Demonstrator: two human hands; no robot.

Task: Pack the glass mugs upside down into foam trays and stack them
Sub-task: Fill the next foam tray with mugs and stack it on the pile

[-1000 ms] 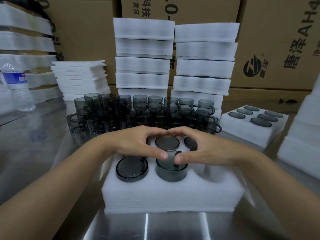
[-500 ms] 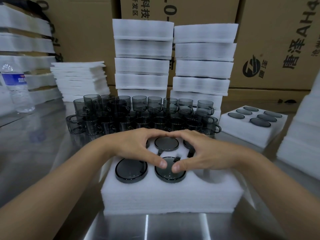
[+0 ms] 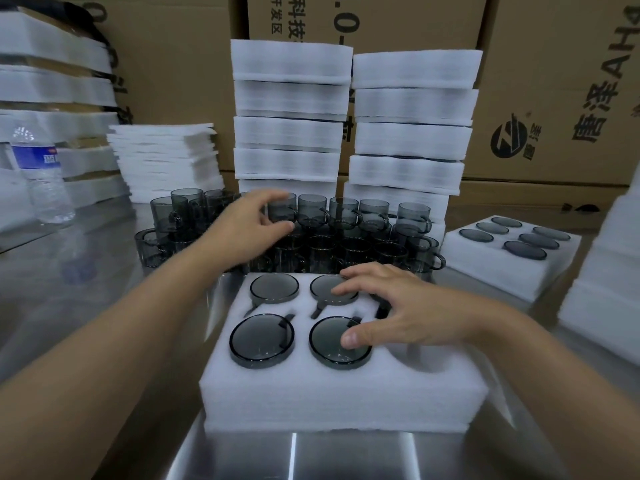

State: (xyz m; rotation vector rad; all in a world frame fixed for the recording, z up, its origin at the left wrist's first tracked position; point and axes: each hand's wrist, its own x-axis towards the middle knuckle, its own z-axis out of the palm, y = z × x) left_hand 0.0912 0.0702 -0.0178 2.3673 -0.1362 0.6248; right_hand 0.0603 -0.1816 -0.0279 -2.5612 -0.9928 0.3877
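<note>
A white foam tray (image 3: 343, 400) lies in front of me with smoky grey glass mugs upside down in its pockets: front left (image 3: 262, 339), front middle (image 3: 329, 344), back left (image 3: 274, 287) and back middle (image 3: 325, 285). The front right pocket (image 3: 412, 358) holds nothing. My right hand (image 3: 398, 310) rests over the tray with spread fingers, its thumb on the front middle mug's base, and it hides the back right pocket. My left hand (image 3: 247, 226) reaches into the cluster of upright mugs (image 3: 346, 233) behind the tray, fingers spread beside one mug (image 3: 284, 211), blurred by motion.
Two tall stacks of foam trays (image 3: 408, 133) stand behind the mugs, before cardboard boxes (image 3: 554, 98). A filled tray (image 3: 509, 258) sits at the right, with more foam (image 3: 602, 289) at the right edge. Foam sheets (image 3: 166, 161) and a water bottle (image 3: 43, 174) stand at the left.
Both hands pushed the front middle mug down into its pocket. My left hand then let go and moved up to the loose mugs; the right hand stays over the tray.
</note>
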